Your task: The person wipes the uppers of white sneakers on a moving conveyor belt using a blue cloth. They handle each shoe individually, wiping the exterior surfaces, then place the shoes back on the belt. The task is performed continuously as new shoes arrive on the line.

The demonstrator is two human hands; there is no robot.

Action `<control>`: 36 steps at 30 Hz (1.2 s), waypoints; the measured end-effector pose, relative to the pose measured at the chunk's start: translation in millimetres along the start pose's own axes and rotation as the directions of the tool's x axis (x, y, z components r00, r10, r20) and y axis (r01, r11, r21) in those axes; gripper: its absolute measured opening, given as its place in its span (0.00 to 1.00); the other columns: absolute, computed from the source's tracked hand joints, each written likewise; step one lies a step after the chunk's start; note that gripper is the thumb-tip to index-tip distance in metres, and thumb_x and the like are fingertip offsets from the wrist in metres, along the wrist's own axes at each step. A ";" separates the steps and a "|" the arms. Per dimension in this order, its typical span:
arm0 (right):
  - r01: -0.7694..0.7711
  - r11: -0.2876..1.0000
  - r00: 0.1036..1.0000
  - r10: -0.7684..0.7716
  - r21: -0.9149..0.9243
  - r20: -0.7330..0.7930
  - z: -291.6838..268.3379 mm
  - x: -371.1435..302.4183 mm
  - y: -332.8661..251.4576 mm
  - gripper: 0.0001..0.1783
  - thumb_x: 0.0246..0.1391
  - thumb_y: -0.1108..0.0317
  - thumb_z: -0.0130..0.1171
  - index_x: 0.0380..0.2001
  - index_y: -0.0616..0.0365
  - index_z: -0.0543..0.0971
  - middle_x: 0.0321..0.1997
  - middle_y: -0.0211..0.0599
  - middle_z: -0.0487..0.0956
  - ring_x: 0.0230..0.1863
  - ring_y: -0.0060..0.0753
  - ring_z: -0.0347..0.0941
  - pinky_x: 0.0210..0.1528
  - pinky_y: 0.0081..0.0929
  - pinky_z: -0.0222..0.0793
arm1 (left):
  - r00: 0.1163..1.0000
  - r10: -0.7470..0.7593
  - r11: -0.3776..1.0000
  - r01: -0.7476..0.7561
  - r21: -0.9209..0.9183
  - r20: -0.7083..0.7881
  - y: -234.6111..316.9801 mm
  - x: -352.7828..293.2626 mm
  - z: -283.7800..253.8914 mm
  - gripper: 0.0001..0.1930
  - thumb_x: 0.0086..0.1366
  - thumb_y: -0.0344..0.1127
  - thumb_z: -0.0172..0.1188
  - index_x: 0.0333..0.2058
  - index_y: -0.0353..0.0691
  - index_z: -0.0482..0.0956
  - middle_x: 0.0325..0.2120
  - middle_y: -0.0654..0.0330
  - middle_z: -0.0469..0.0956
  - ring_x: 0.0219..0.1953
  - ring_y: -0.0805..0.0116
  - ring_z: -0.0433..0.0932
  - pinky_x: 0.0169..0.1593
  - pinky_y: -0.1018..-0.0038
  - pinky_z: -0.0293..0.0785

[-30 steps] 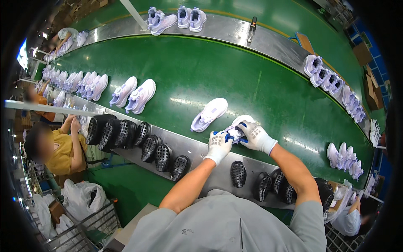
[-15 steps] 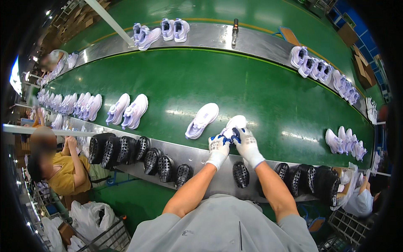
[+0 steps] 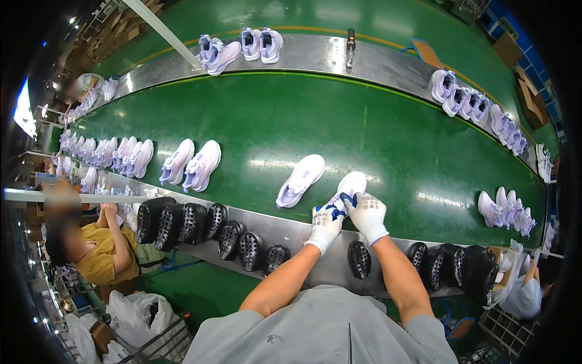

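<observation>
A white-and-lavender sneaker [image 3: 351,183] lies on the green belt, its toe pointing away from me. My left hand [image 3: 326,229], in a white glove with blue fingertips, is closed at the near left side of its opening. My right hand [image 3: 367,216], gloved alike, pinches the near right side with thumb and fingers. Both hands cover the heel and collar, so the exact grip is hidden. A matching sneaker [image 3: 302,181] rests on the belt just left of my hands. Below my wrists a black perforated shoe form [image 3: 359,259] stands on the metal ledge.
More black shoe forms [image 3: 231,239] line the metal ledge [image 3: 297,238] on both sides. Sneaker pairs [image 3: 202,165] sit left and right on the belt. A screwdriver-like tool [image 3: 350,48] lies on the far ledge. A person in yellow [image 3: 104,252] works at left.
The whole scene has shifted slightly right and down in view. Both hands stay at the sneaker's heel end, with the right hand's fingers bent a little differently.
</observation>
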State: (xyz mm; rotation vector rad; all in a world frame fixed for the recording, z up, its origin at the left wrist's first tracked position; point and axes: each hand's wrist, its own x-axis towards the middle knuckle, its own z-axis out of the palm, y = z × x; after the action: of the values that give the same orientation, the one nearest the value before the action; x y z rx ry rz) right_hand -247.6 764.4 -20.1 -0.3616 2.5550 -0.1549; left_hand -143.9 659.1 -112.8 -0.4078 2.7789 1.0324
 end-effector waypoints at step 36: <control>-0.014 0.999 0.997 0.016 0.036 -0.080 21.5 6.0 -29.3 0.28 0.60 0.42 0.63 0.44 0.60 0.80 0.43 0.47 0.85 0.46 0.49 0.84 0.50 0.44 0.78 | 0.994 -0.092 0.995 0.089 0.036 0.065 -17.6 8.3 -2.5 0.11 0.65 0.40 0.58 0.31 0.41 0.84 0.37 0.51 0.83 0.45 0.49 0.79 0.54 0.55 0.68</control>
State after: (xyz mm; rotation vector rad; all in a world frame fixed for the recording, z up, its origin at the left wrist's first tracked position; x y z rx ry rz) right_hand -234.4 733.8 -35.9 -0.3287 2.6301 -0.2126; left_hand -146.7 643.0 -123.7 -0.4812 2.6876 0.9612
